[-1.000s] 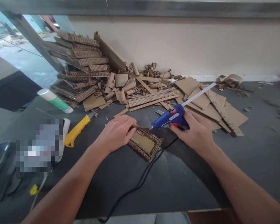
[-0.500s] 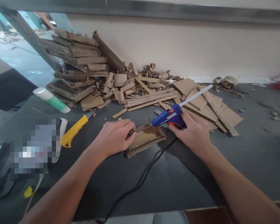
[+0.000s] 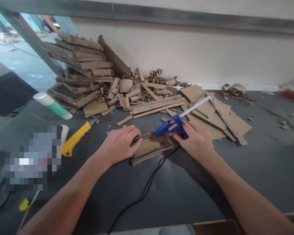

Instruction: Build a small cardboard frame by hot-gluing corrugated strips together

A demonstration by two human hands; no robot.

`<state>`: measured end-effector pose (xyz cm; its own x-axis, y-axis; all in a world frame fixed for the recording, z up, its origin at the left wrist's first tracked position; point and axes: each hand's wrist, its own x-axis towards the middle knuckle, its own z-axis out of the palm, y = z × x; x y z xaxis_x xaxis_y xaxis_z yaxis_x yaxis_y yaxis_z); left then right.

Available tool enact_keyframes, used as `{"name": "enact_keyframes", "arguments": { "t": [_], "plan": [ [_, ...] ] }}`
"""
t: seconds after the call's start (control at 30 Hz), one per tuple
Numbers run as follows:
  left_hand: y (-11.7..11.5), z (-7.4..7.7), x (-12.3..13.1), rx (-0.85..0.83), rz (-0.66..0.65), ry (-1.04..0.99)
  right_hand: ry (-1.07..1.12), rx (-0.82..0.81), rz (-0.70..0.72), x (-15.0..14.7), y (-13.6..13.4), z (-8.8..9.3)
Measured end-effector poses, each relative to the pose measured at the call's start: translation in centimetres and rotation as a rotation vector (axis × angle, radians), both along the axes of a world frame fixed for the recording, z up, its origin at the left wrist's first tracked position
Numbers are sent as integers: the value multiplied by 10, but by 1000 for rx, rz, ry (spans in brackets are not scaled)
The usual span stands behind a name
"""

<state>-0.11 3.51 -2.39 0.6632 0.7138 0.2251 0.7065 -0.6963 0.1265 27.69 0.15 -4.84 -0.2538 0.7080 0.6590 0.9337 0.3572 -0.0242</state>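
The right hand [image 3: 197,138] is wrapped around the glue gun [image 3: 170,126], which points left at the far wall of the cardboard tray [image 3: 153,152]. The left hand [image 3: 121,142], fingers bent toward the thumb, pinches its left end. It lies between both hands on the bench [image 3: 186,195], long axis roughly left to right.

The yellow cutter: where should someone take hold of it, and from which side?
Probably by the middle of the yellow cutter, from above and the right: it lies flat, metal blade pointing away, with a pixelated object to its left.
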Motion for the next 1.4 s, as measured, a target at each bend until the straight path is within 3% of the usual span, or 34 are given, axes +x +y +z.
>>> {"name": "enact_keyframes", "arguments": {
  "t": [0.57, 1.4],
  "plan": [
    [2, -1, -2, -21, 0, 8, 7, -74, 85, 8, -1, 0],
    [4, -1, -4, 7, -42, 48, -168, 21, 25, 19, -10, 20]
  ]
}}
